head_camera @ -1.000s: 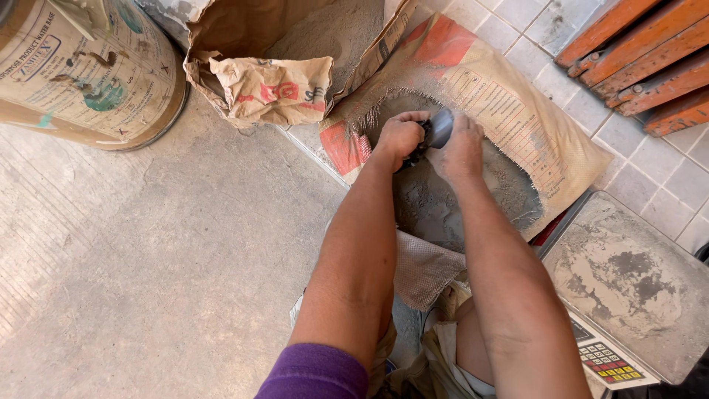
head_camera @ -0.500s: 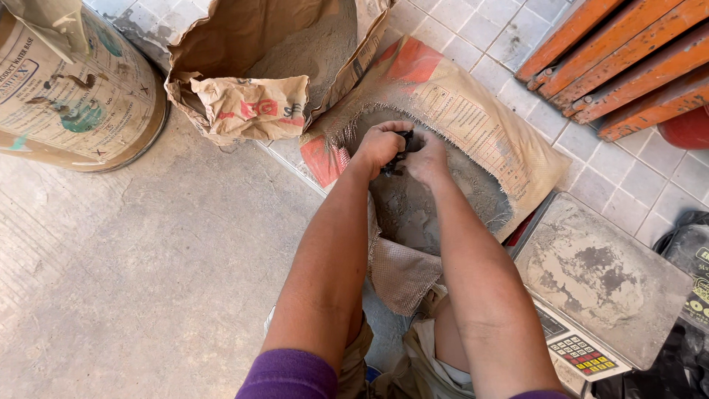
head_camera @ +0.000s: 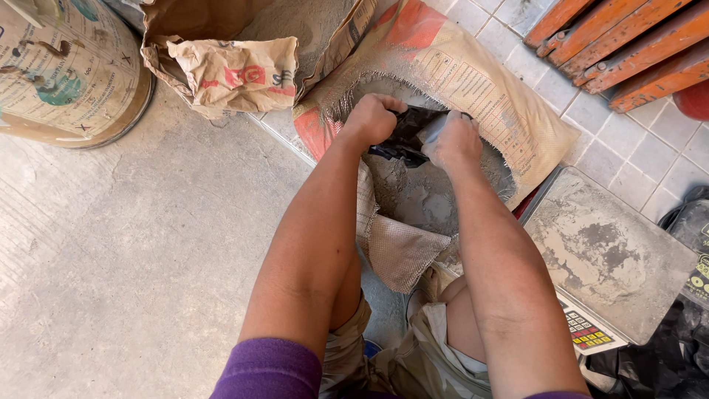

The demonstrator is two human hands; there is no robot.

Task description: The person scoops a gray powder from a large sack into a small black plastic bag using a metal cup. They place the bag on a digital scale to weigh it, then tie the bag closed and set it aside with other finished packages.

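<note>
Hands (head_camera: 373,118) (head_camera: 454,140) grip a black bag (head_camera: 406,133) over grey powder (head_camera: 421,196).

Open sack (head_camera: 473,81) centre; drum (head_camera: 66,74) far left; scale (head_camera: 605,251) right of sack.

- Left hand (head_camera: 373,118) and right hand (head_camera: 454,140): bare, dusted with grey powder.
- Forearms bare.
- Purple sleeve (head_camera: 269,369) on the left upper arm.
- Khaki shorts (head_camera: 413,358), dusty and creased, below the sleeve.
</note>
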